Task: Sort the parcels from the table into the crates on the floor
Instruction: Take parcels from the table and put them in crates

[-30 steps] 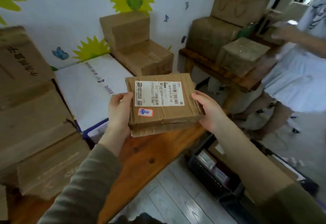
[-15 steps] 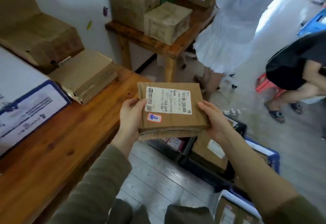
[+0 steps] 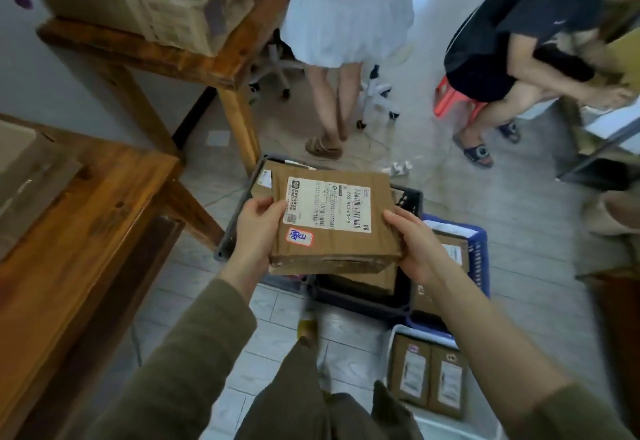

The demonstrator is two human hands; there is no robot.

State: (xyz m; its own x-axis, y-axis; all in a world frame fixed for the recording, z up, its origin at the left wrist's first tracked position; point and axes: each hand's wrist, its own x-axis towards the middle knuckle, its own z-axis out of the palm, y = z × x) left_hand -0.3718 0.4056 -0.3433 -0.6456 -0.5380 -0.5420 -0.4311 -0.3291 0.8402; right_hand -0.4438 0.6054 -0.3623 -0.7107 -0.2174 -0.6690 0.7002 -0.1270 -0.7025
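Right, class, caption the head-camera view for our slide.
Left hand and right hand hold a flat brown cardboard parcel above a dark plastic crate.

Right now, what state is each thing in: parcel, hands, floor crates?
Flat brown cardboard parcel with white label: held above the crates, label up.
Left hand: grips the parcel's left edge.
Right hand: grips its right edge.
Dark grey plastic crate: on floor, parcel inside.
Blue plastic crate: on floor, parcel inside.
White plastic crate: on floor, two parcels inside.
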